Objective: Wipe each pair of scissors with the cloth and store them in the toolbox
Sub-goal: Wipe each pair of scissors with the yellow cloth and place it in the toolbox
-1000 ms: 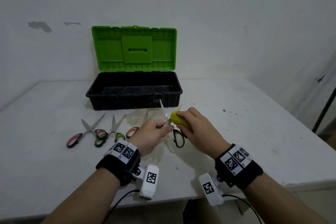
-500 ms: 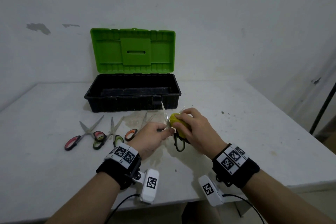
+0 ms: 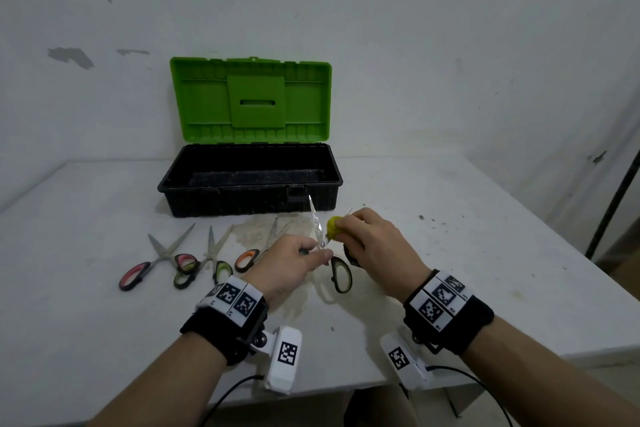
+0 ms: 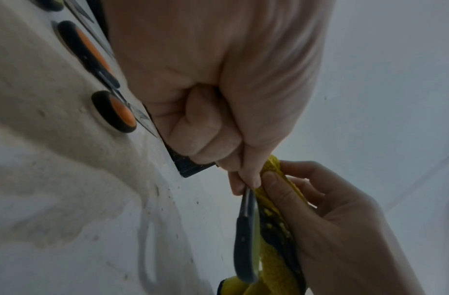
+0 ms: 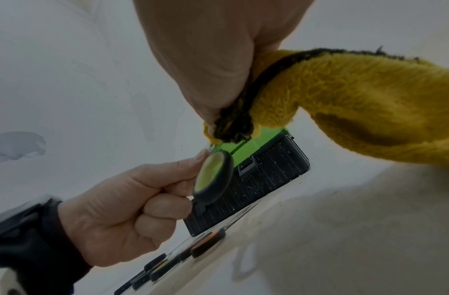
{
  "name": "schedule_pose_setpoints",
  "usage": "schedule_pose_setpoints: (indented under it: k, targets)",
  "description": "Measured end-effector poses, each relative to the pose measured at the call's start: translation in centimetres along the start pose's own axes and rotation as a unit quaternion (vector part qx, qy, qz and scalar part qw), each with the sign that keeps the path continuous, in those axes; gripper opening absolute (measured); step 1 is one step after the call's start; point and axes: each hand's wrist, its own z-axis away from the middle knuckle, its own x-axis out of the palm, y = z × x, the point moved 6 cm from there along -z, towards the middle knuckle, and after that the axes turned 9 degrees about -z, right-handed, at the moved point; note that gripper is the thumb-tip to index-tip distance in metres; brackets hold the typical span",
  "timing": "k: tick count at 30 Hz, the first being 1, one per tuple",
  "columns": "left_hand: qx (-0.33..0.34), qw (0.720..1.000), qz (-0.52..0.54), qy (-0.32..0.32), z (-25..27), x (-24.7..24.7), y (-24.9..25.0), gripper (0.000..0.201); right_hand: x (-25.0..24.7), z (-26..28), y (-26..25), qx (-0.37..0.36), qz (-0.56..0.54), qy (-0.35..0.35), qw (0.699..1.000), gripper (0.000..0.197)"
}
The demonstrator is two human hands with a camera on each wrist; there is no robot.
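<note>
My left hand pinches a pair of green-handled scissors near the pivot and holds them above the table with the blades spread and pointing up. My right hand grips a bunched yellow cloth around one blade; the other blade stands bare. In the left wrist view the cloth lies against the scissors' handle. The right wrist view shows the cloth trailing from my palm. The open toolbox, black with a green lid, sits just behind and looks empty.
Three more pairs of scissors lie on the white table left of my hands: pink-handled, green-handled and orange-handled. A stained patch marks the table before the toolbox. A wall stands close behind. A dark pole leans at the right.
My right hand has slid the cloth up along the blade, from near the pivot towards the tip. My left hand keeps its pinch on the scissors.
</note>
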Motion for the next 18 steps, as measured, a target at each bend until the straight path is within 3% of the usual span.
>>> schedule_pose_setpoints:
  k: [6, 9, 14, 18]
  targets:
    - [-0.012, 1.000, -0.005, -0.015, -0.2, 0.1, -0.4, 0.028, -1.9, -1.1, 2.8, 0.099, 0.016, 0.066, 0.993, 0.019]
    - [-0.026, 1.000, 0.002, -0.016, -0.2, 0.0, -0.6, 0.027, -2.9, -0.7, 2.0, 0.073, 0.005, 0.099, 0.992, 0.018]
    - [-0.022, 1.000, 0.003, -0.021, -0.3, 0.3, -0.1, 0.029, 0.1, 0.6, -0.9, 0.011, 0.028, -0.014, 0.999, 0.015]
    - [0.002, 0.999, -0.045, -0.019, -0.2, 0.4, 0.7, 0.038, 1.1, 0.6, -0.8, 0.016, 0.092, -0.035, 0.995, 0.007]
